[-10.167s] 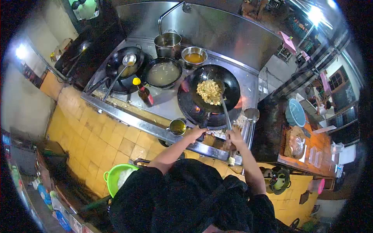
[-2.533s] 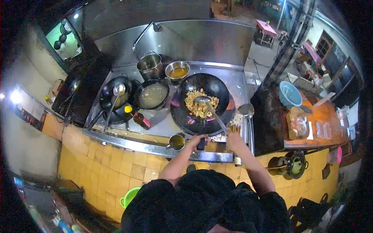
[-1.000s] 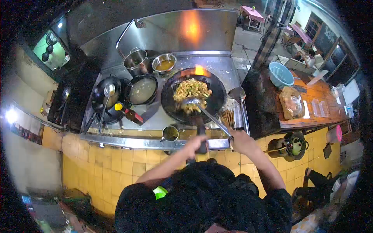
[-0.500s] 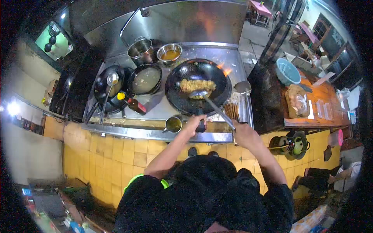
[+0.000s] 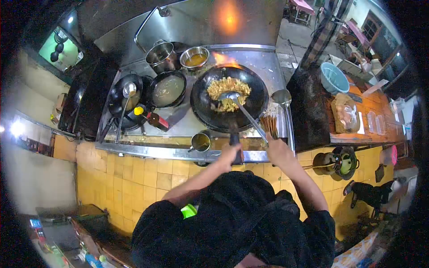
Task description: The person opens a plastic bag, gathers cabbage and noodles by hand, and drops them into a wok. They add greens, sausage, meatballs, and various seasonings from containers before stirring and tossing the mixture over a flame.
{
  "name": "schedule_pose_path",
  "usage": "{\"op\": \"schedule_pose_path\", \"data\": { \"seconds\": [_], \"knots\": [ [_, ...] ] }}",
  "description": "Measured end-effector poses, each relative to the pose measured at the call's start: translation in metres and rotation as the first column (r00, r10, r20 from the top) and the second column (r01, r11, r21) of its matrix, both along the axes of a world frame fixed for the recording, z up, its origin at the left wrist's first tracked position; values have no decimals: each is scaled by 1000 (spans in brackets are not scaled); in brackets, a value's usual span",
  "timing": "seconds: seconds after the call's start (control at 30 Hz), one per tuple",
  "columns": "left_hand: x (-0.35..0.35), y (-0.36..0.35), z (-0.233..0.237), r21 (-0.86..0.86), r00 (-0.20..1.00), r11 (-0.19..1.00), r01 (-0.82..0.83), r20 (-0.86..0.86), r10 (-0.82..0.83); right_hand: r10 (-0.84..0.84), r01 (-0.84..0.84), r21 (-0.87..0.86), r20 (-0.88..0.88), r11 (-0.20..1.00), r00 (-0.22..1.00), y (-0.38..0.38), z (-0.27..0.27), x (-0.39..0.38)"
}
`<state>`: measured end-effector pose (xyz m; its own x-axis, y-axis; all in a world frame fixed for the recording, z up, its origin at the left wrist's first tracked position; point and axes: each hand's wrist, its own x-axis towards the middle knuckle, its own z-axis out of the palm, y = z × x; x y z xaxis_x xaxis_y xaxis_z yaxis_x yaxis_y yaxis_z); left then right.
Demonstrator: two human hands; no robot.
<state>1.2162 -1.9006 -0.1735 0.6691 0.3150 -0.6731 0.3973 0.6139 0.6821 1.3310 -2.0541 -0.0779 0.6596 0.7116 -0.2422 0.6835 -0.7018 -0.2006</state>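
Note:
A black wok [image 5: 203,111] sits over the burner, with flames rising at its far edge. Fried rice [image 5: 230,85], or food much like it, lies in a loose heap in the wok. My left hand [image 5: 229,156] is wrapped round the wok's dark handle [image 5: 234,134] at the front. In my right hand [image 5: 279,153] is the long metal handle of a cooking ladle [image 5: 230,95]. Its bowl rests in the food, near the middle of the wok. A metal cup [image 5: 200,142] stands just left of my left hand.
Left of the wok stand a pan of pale liquid [image 5: 168,90], a sauce bottle [image 5: 157,121] and a second wok [image 5: 117,91]. Behind are a steel pot [image 5: 161,57] and a bowl of yellowish liquid [image 5: 195,58]. A bundle of sticks [image 5: 269,125] lies right of the wok.
My left hand and the wok handle have come nearer my body. The food has spread from a narrow roll into a wider heap, and the flames have moved to the wok's far edge.

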Motion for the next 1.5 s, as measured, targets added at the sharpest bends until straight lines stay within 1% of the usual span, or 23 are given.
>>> {"op": "schedule_pose_path", "data": {
  "seconds": [0.07, 0.13, 0.2, 0.33, 0.4, 0.47, 0.57, 0.6, 0.67, 0.7, 0.8, 0.93, 0.97, 1.07, 1.13, 1.17, 1.27, 1.33, 1.37, 1.4, 1.43, 1.47, 1.5],
  "knots": [
    [-22, -28, 27, -68, 992, 990, 123, 16, -122, 93, -102, 86, 112, 991, 989, -10, -9, 3],
    [-19, -27, 52, -185, 999, 982, 41, 17, -38, 166, -161, 141, -29, 977, 986, -12, 16, 6],
    [6, 8, 53, -89, 980, 978, 190, -50, -194, 166, -162, 122, -24, 979, 986, -18, 8, 9],
    [19, 42, 14, -61, 988, 996, 69, 139, -60, 64, -64, 50, -17, 997, 998, -13, -13, 10],
    [-8, 3, 29, 46, 1000, 999, 18, 24, -20, -19, 19, 10, -18, 1000, 1000, -7, -2, 17],
    [-33, -11, 53, -232, 981, 953, 193, 50, -187, -64, 68, 77, -51, 995, 997, -16, 29, 20],
    [-19, 2, 35, -129, 997, 989, 79, 31, -75, -53, 79, 275, -99, 958, 994, -38, 37, 27],
    [-9, 16, -14, -56, 992, 991, 117, 55, -114, -20, 67, 388, -122, 919, 992, -40, 38, 26],
    [9, 35, -38, 165, 972, 985, 54, 217, -90, -18, 60, 369, -114, 927, 993, -24, 19, 26],
    [19, 50, -81, 198, 985, 973, 116, 99, -138, -51, 76, 318, -87, 945, 995, -8, 3, 26],
    [35, 58, -94, 158, 978, 984, -83, 203, 50, -87, 82, 174, 18, 981, 996, 36, -69, 38],
    [28, 65, -75, 163, 988, 987, 3, 154, -28, -26, 26, -7, -27, 1000, 999, 49, -105, 61],
    [24, 61, -58, 427, 998, 904, 36, 39, -58, -2, 7, 106, -45, 994, 999, 43, -94, 65],
    [18, 55, -49, 427, 1000, 904, -7, 21, -2, 35, -2, 245, -130, 969, 991, 30, -61, 61],
    [19, 60, -90, 318, 994, 947, -51, 109, 17, -169, 200, 289, -127, 936, 977, 26, -65, 42],
    [15, 59, -91, 254, 993, 966, -57, 117, 28, -115, 133, 484, -66, 865, 991, 26, -123, 46],
    [11, 60, -95, 210, 994, 976, -56, 103, 35, 5, 311, 515, -523, 799, 852, 44, -211, 67],
    [13, 62, -96, 373, 998, 927, 22, 51, -44, -97, 444, 171, -849, 879, 519, 55, -86, 63],
    [14, 63, -93, 374, 998, 927, 13, 56, -36, -41, 259, 189, -729, 947, 683, 52, -39, 57],
    [13, 66, -87, 520, 989, 841, 150, -72, -132, -36, 253, 192, -726, 948, 687, 45, -34, 56],
    [13, 69, -84, 633, 955, 716, 294, -214, -204, 105, 51, 309, -468, 950, 878, 31, -35, 54],
    [16, 73, -89, 636, 958, 716, 288, -208, -200, 242, -175, 355, -153, 918, 958, 21, -33, 52],
    [18, 74, -94, 389, 983, 903, 183, -43, -181, 187, -147, 235, -155, 961, 970, 17, -20, 47]
  ]
}}
